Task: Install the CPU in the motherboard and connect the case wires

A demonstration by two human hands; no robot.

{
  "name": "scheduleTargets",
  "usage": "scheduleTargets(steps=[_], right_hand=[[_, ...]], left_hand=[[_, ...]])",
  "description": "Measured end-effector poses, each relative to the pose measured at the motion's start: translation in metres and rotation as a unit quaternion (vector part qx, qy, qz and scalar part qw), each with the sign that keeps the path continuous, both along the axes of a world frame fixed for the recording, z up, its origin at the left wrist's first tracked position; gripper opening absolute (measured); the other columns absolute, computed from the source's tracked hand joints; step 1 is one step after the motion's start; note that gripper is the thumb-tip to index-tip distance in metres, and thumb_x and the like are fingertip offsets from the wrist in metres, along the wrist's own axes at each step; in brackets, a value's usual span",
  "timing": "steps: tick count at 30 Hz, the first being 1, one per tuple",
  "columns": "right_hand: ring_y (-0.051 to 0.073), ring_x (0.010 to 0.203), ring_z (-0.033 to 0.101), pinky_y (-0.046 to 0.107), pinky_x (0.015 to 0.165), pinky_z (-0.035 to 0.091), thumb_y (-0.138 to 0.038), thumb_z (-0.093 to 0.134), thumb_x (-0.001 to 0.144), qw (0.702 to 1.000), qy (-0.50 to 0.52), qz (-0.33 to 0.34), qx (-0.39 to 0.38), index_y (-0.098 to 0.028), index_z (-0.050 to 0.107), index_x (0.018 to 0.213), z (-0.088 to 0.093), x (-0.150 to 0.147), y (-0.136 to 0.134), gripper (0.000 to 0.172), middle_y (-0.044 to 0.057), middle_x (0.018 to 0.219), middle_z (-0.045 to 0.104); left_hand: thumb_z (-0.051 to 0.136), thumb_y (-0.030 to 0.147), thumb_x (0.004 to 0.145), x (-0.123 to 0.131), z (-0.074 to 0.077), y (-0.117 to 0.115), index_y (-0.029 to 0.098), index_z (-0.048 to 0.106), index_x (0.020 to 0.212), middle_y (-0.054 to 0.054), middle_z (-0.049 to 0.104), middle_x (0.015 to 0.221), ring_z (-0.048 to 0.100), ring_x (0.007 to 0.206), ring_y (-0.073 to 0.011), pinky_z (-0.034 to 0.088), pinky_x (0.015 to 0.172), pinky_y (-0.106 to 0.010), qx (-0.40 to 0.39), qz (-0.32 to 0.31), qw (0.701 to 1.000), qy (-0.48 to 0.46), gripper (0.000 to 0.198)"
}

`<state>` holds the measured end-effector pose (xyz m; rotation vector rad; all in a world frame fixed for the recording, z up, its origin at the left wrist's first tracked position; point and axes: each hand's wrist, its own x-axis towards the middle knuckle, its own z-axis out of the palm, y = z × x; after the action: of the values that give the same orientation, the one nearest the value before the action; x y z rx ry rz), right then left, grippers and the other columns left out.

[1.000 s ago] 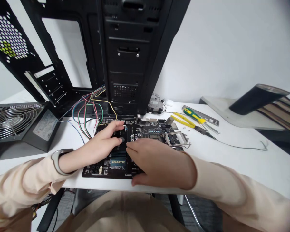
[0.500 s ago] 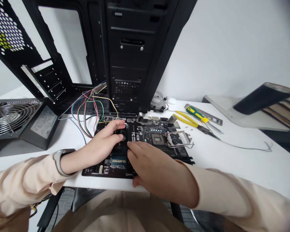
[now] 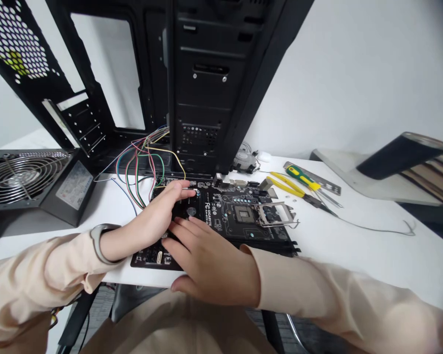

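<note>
A black motherboard [image 3: 227,227] lies flat on the white table, with its socket [image 3: 244,214] exposed and the metal socket frame [image 3: 291,216] swung open. Over the board's left part rests my left hand [image 3: 157,219], its fingers stretched out towards the back and touching the board. My right hand [image 3: 212,260] lies palm down across the front middle, fingers spread, with the thumb near the front edge. A round coin battery [image 3: 191,211] shows between the two hands. Both hands hide part of the board, including the heatsink area, and neither grasps a loose thing.
A black computer case [image 3: 206,108] stands behind the board, with coloured wires [image 3: 143,162] hanging from it. At the left sits a power supply [image 3: 74,191]. A processor cooler [image 3: 245,160], yellow-handled pliers [image 3: 286,184] and a green-yellow screwdriver [image 3: 302,177] lie to the right.
My right hand has slid left across the board and now covers the heatsink with the lettering. The left hand has flattened beside it. The view has shifted slightly.
</note>
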<state>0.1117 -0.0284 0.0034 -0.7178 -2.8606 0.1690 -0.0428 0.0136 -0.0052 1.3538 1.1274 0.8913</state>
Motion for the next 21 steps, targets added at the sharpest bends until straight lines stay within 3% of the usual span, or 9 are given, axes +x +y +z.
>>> scheduleTargets(steps=[14,17,21], right_hand=[[0.035,0.126,0.043,0.048,0.106,0.032,-0.052,0.057,0.085,0.996,-0.028,0.032,0.079,-0.008,0.052,0.123,-0.009,0.003,-0.002,0.058,0.025,0.131,0.05],[0.035,0.122,0.046,0.049,0.105,0.033,-0.049,0.058,0.085,0.997,-0.024,0.037,0.064,-0.009,0.055,0.121,-0.008,0.003,-0.002,0.054,0.024,0.126,0.054],[0.035,0.124,0.045,0.052,0.103,0.035,-0.044,0.053,0.088,0.997,0.005,0.042,0.063,-0.01,0.057,0.121,-0.012,0.004,-0.001,0.047,0.022,0.132,0.052]], left_hand=[[0.027,0.057,0.094,0.003,0.008,-0.004,0.022,0.047,0.126,-0.009,0.063,0.121,0.05,0.124,-0.0261,0.032,0.107,-0.046,0.022,-0.01,0.999,0.037,0.051],[0.031,0.048,0.094,0.006,0.012,-0.014,0.019,0.046,0.128,-0.012,0.058,0.128,0.049,0.124,-0.027,0.033,0.108,-0.047,0.075,-0.037,0.991,0.107,0.047],[0.046,0.032,0.088,0.008,0.023,-0.031,0.018,0.048,0.13,-0.013,0.05,0.139,0.04,0.134,-0.0292,0.028,0.113,-0.049,0.211,-0.11,0.943,0.233,0.044]])
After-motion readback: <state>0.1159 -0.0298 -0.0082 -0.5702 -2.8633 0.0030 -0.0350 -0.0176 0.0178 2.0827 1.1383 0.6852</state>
